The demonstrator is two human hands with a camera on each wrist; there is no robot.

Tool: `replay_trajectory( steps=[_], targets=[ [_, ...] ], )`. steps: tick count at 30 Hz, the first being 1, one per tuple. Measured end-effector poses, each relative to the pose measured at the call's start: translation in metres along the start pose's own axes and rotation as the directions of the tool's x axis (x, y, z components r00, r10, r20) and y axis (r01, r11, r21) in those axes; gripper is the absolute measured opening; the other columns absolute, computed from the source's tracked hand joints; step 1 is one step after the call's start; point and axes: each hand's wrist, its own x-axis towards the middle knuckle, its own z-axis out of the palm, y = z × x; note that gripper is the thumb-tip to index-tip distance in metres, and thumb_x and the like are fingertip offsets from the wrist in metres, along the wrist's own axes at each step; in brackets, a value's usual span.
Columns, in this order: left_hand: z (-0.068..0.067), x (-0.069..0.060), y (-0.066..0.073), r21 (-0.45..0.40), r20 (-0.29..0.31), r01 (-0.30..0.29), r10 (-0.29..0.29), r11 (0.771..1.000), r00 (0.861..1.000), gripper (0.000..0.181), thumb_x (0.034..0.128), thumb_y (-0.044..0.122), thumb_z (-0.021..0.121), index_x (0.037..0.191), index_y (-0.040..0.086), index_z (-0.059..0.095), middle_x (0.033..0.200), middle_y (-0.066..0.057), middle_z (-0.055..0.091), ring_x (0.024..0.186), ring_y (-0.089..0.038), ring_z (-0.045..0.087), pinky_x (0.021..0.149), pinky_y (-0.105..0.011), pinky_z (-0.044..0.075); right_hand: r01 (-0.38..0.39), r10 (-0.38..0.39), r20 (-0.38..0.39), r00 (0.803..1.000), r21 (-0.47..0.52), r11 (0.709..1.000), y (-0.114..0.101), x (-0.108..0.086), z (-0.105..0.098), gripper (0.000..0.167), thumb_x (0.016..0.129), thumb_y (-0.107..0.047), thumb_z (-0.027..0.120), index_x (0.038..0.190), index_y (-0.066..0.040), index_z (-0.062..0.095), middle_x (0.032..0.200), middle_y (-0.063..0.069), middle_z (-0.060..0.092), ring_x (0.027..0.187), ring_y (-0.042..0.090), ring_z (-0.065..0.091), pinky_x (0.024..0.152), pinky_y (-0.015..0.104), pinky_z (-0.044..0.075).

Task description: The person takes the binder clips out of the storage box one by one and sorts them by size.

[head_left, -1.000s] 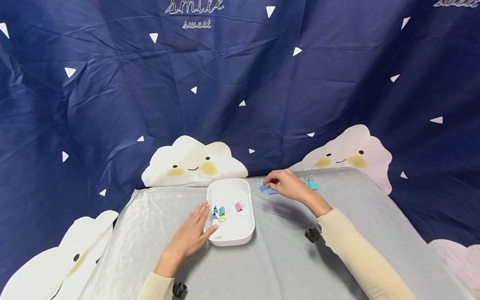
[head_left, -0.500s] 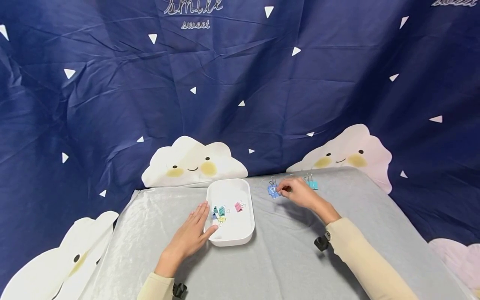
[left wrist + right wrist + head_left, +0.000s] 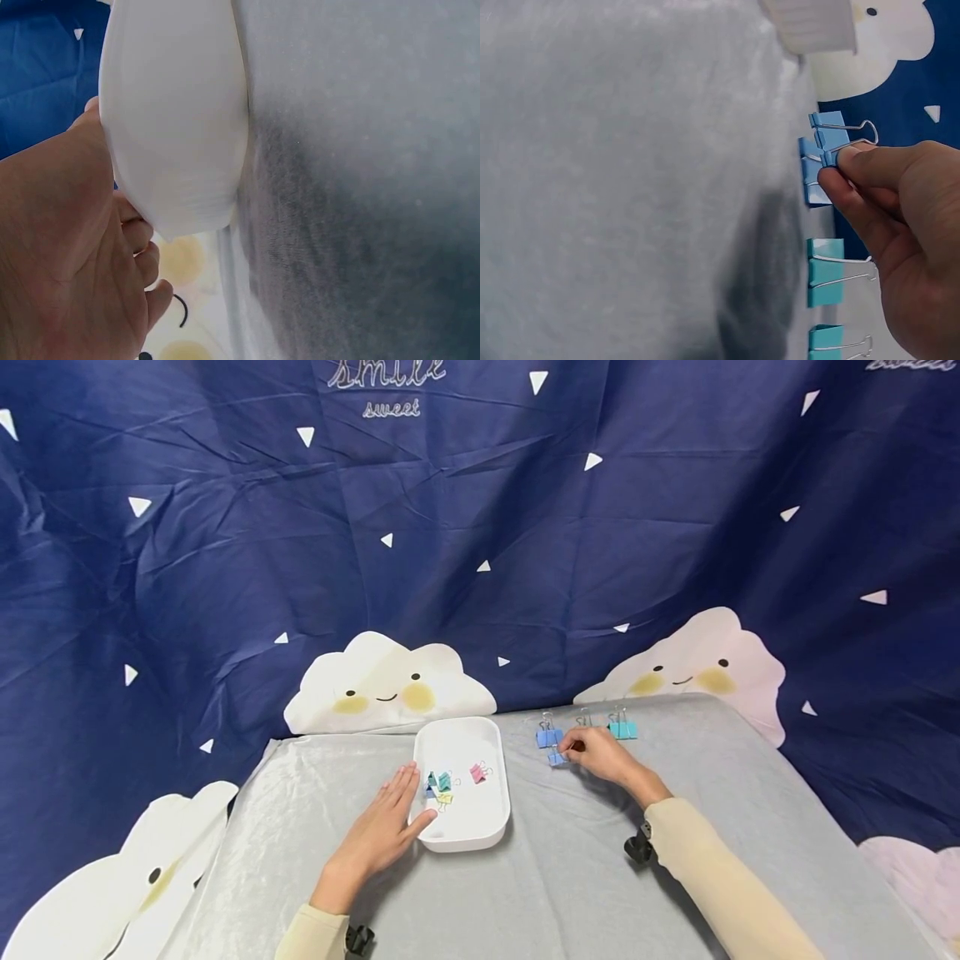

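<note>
Between thumb and forefinger, my right hand (image 3: 609, 757) pinches the edge of a blue binder clip (image 3: 831, 136). Just behind it on the cloth stands another blue binder clip (image 3: 549, 738). To the right are a teal binder clip (image 3: 623, 730) and a second teal clip (image 3: 826, 294), which the right hand largely covers in the head view. My left hand (image 3: 379, 828) rests against the left side of a white tray (image 3: 501, 810), fingers extended, thumb over the rim. Inside the tray lie a pink clip (image 3: 478, 773), a yellow clip (image 3: 444, 798) and several teal, green and blue ones.
Grey cloth (image 3: 480, 902) covers the table. A dark blue curtain (image 3: 450, 593) with printed clouds hangs close behind its back edge. The tray stands left of the row of clips.
The right hand has brought the small blue clip rightward and toward the front, from beside the larger blue clip to in front of it. Left hand and tray stay put.
</note>
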Motion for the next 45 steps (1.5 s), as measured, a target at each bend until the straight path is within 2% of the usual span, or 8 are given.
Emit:
replay_trajectory(
  steps=[5,12,17,23,33,36,40,45],
  targets=[
    [0.0,0.0,0.0,-0.001,0.002,0.003,-0.003,1.0,1.0,0.084,0.1094,0.057,0.05,0.167,0.0,0.027,0.177,-0.016,0.022,0.165,-0.036,0.023,0.134,-0.055,0.025,-0.038,0.037,0.042,0.998,0.023,0.999,0.009,0.0,0.007,0.011,0.096,0.002,0.072,0.093,-0.005,0.078,0.081,0.002,0.076,0.065,0.006,0.064,0.057,0.021,0.053],
    [0.0,0.0,-0.001,0.006,0.002,0.005,-0.005,1.0,1.0,0.084,0.1095,0.057,0.049,0.168,0.001,0.026,0.177,-0.016,0.022,0.165,-0.035,0.022,0.134,-0.055,0.025,-0.02,0.021,0.031,0.999,-0.022,1.0,0.012,0.002,0.013,0.01,0.095,0.0,0.074,0.09,-0.008,0.077,0.08,0.0,0.075,0.07,0.005,0.065,0.066,0.022,0.055],
    [0.0,0.0,-0.001,0.008,0.0,0.001,-0.001,1.0,1.0,0.084,0.1095,0.057,0.049,0.168,0.001,0.026,0.177,-0.015,0.022,0.165,-0.035,0.023,0.134,-0.055,0.025,-0.031,0.031,0.034,0.999,0.001,1.0,0.014,0.002,0.015,0.008,0.096,-0.001,0.075,0.091,-0.008,0.077,0.083,0.0,0.076,0.073,0.005,0.066,0.066,0.022,0.057],
    [0.001,0.0,-0.001,0.012,0.001,-0.001,0.001,1.0,1.0,0.084,0.1094,0.057,0.049,0.167,0.0,0.027,0.177,-0.015,0.022,0.165,-0.035,0.023,0.134,-0.055,0.025,0.02,-0.02,0.014,1.0,0.003,1.0,0.015,0.001,0.016,0.007,0.093,0.002,0.076,0.092,-0.005,0.077,0.085,0.003,0.077,0.076,0.006,0.068,0.068,0.022,0.058],
    [0.001,0.0,-0.001,0.008,-0.004,0.0,0.0,1.0,1.0,0.084,0.1094,0.056,0.05,0.167,0.0,0.028,0.177,-0.016,0.023,0.165,-0.035,0.022,0.134,-0.055,0.025,0.014,-0.015,0.018,1.0,0.056,0.998,0.015,0.001,0.015,0.009,0.094,0.003,0.074,0.101,-0.001,0.076,0.09,0.007,0.078,0.081,0.012,0.07,0.07,0.022,0.059],
    [0.001,0.001,-0.002,0.009,-0.006,-0.001,0.001,1.0,1.0,0.084,0.1094,0.056,0.05,0.167,0.0,0.028,0.177,-0.016,0.023,0.165,-0.035,0.023,0.134,-0.055,0.025,-0.004,0.002,0.028,1.0,0.079,0.997,0.015,0.001,0.013,0.011,0.095,0.002,0.072,0.105,0.0,0.076,0.091,0.008,0.078,0.079,0.011,0.07,0.067,0.021,0.059],
    [0.001,0.0,-0.001,0.006,-0.011,-0.004,0.004,1.0,1.0,0.084,0.1093,0.057,0.05,0.167,0.0,0.028,0.177,-0.016,0.024,0.165,-0.036,0.024,0.134,-0.056,0.025,-0.019,0.018,0.018,1.0,0.071,0.997,0.01,0.004,0.008,0.013,0.098,0.001,0.07,0.11,0.002,0.075,0.097,0.012,0.078,0.08,0.014,0.071,0.067,0.026,0.061],
    [0.001,0.0,-0.001,0.0,-0.008,0.0,0.0,1.0,1.0,0.084,0.1094,0.056,0.05,0.167,0.0,0.028,0.177,-0.017,0.023,0.165,-0.036,0.024,0.134,-0.056,0.025,0.031,-0.031,-0.029,0.999,0.008,0.999,-0.008,0.013,-0.004,0.017,0.098,-0.001,0.07,0.114,0.003,0.075,0.106,0.015,0.077,0.09,0.023,0.074,0.081,0.038,0.063]
  ],
)
